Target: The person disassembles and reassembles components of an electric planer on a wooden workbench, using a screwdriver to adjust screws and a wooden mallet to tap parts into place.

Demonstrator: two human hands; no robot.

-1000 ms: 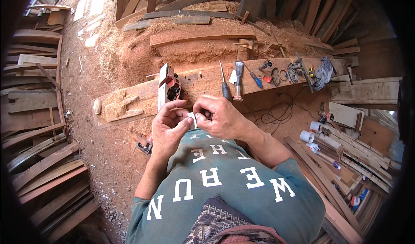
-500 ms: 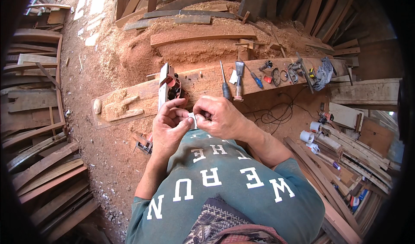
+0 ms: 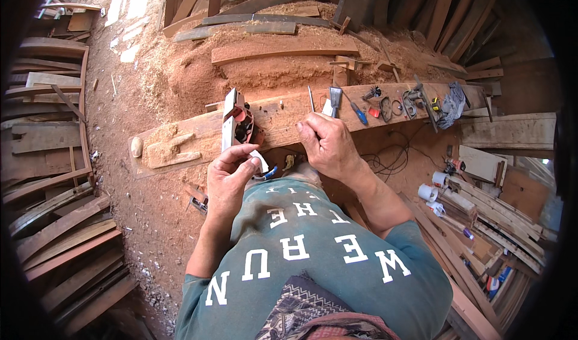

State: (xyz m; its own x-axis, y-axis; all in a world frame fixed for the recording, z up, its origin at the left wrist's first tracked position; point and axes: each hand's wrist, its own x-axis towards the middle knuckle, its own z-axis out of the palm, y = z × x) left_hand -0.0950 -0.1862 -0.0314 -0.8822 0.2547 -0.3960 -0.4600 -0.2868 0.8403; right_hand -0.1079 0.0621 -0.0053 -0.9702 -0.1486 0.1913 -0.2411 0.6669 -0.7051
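Observation:
A small white paper-like piece (image 3: pixel 259 160) is pinched between the thumb and fingers of my left hand (image 3: pixel 227 180), just in front of the plank bench. My right hand (image 3: pixel 330 146) is raised apart from it with the fingers curled closed; what they hold, if anything, is hidden. Beyond my left hand, a red and black electric planer (image 3: pixel 242 122) rests on the plank bench (image 3: pixel 205 132) with its metal sole turned sideways. Past my right hand lie a chisel (image 3: pixel 335 97), a blue-handled screwdriver (image 3: pixel 359 114) and a thin metal shaft (image 3: pixel 310 96), partly covered by the hand.
Toward the bench's right end are a black router-like part (image 3: pixel 412 99), a yellow tape measure (image 3: pixel 435 103) and a grey cloth (image 3: pixel 451 104). A black cable (image 3: pixel 394 159) coils on the floor. Sawdust (image 3: pixel 265 72) heaps behind the bench. Stacked boards (image 3: pixel 57 225) line the left.
My right hand has moved away from the white piece, up and to the right, over the tool handles. My left hand keeps the piece and has shifted slightly left and down.

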